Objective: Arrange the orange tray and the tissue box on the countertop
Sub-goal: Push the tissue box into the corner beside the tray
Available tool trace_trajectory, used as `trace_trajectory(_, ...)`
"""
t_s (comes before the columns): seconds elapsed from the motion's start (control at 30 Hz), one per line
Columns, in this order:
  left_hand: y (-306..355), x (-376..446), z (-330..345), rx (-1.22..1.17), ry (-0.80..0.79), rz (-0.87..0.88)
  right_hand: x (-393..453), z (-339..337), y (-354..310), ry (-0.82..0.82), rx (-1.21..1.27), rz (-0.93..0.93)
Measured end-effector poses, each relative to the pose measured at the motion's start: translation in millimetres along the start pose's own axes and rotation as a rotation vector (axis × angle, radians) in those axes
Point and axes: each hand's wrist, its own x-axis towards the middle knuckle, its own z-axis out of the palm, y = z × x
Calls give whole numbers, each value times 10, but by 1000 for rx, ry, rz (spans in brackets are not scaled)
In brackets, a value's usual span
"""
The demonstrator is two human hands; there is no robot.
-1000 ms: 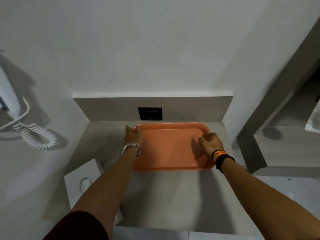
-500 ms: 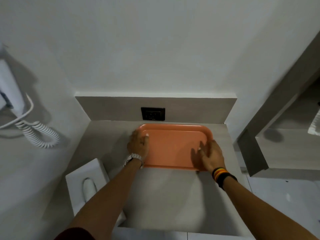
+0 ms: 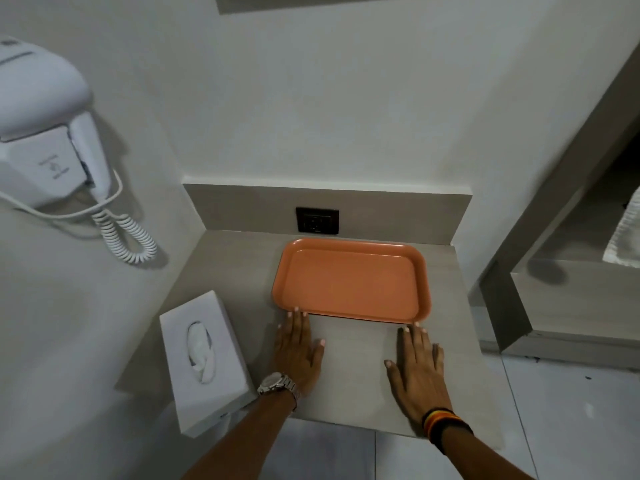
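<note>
The orange tray (image 3: 351, 280) lies flat at the back right of the grey countertop (image 3: 356, 382), close to the backsplash. My left hand (image 3: 299, 349) rests flat on the counter with its fingertips at the tray's front left edge. My right hand (image 3: 417, 370) lies flat too, fingertips at the tray's front right corner. Both hands are spread and hold nothing. The white tissue box (image 3: 204, 358) sits at the counter's left front, a tissue poking from its slot, its near end overhanging the edge. It lies just left of my left wrist.
A black wall socket (image 3: 317, 220) is set in the backsplash behind the tray. A white wall-mounted hair dryer (image 3: 45, 140) with a coiled cord (image 3: 126, 237) hangs on the left wall. At right stands a grey frame (image 3: 512, 258); tiled floor lies below the counter's front edge.
My hands have slid off the tray's sides back to its front edge and flattened on the counter. The tray now sits closer to the backsplash.
</note>
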Motion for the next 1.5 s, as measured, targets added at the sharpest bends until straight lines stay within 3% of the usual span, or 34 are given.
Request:
trace_trajectory(0.6,-129,308,-174,69,-29,29,332,-267,-252,16,57,14)
trace_trajectory(0.83,-316,126,-564,4,113,-98,535,-439,-902,5,85,-208)
trace_trajectory(1.07,-939,-464,-1096,-79,279,-421,678,-387,-2066,-99,169,-550)
trace_trajectory(1.17,-1193,-780,-1176,-193,313,-577,595,-259,-2490,-218,240,-590)
trace_trajectory(1.33,-1385,-1112,-1120,-526,334,-735,308,-36,-2873,-442,480,-424)
trace_trajectory(1.5,-1353,-1187,-1032,-885,385,-862,41,131,-2985,-515,656,-323)
